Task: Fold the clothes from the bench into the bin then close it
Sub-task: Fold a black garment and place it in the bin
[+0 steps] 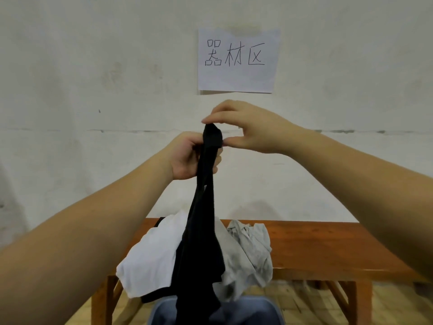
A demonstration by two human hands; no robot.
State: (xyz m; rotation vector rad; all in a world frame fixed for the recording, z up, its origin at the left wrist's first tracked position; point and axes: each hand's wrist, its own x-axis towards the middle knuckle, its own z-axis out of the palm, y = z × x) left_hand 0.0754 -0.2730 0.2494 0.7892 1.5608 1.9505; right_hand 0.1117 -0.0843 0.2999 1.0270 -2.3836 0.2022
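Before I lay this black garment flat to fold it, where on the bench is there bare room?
The bench is bare to the right of the grey garment, out to its right end. The left part is crowded: the white garment and the grey one cover it, and the held black garment hangs in front.

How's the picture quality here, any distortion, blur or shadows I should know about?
Head view: wide-angle bending bows both forearms outward and curves the bench edge; the image is soft overall; lighting is flat and even, with faint shadows on the wall above the bench; the black garment shows almost no fold detail; no glare.
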